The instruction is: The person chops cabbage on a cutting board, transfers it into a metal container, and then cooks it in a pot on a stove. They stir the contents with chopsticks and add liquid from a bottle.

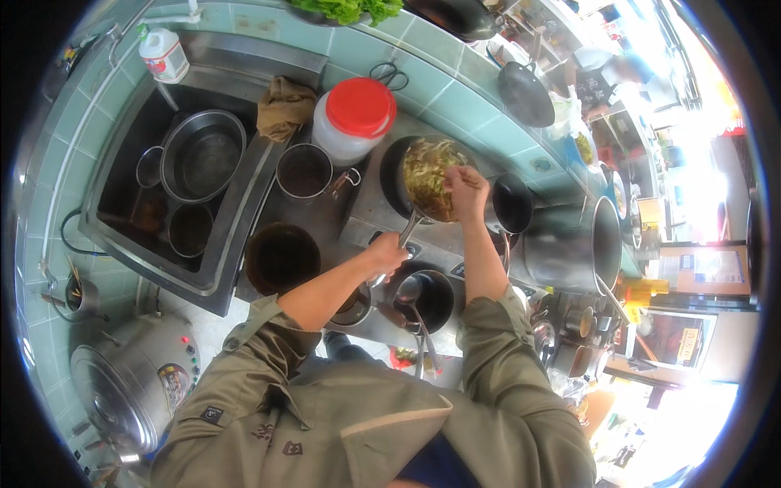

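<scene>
My left hand grips the metal handle of a round pan on the stove. Sliced food, yellow-green and pale with browner bits, covers the inside of the pan. Closed over the pan's right side is my right hand. A thin wooden utensil, possibly chopsticks, shows at that fist; most of it is hidden. Nearer to me, a dark pot holds a ladle. Another dark pan stands just right of my right hand.
A tall steel stockpot stands at the right. Left of the stove are a red-lidded plastic jar, a saucepan and a dark round pot. The sink holds several metal vessels; a brown cloth hangs on its edge.
</scene>
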A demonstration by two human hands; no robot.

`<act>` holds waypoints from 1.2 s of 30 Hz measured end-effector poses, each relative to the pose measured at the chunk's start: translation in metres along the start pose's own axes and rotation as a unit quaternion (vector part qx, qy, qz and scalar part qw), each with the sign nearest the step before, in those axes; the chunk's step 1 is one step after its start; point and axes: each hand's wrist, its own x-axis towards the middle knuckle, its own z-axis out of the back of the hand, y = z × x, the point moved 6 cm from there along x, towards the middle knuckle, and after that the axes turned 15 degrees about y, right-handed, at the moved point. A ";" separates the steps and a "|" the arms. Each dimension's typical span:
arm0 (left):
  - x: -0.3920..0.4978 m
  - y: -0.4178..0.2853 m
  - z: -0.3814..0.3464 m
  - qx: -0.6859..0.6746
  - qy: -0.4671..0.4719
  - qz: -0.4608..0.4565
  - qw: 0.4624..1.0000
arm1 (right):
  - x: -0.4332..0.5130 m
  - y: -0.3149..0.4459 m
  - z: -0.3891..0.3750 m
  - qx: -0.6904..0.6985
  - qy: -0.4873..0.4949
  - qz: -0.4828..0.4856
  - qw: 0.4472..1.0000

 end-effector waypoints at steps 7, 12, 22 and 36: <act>-0.006 -0.006 -0.002 -0.019 -0.005 -0.003 1.000 | -0.051 0.015 0.065 0.000 -0.055 -0.079 0.995; -0.010 -0.007 -0.006 -0.044 -0.001 0.004 0.999 | -0.026 -0.022 0.048 0.145 -0.150 -0.109 0.972; -0.008 -0.008 -0.004 -0.019 0.001 0.008 1.000 | -0.023 0.012 0.043 -0.027 0.037 -0.154 0.987; -0.004 -0.003 -0.007 -0.035 0.000 0.006 0.999 | -0.050 0.017 0.048 0.017 0.027 -0.098 0.995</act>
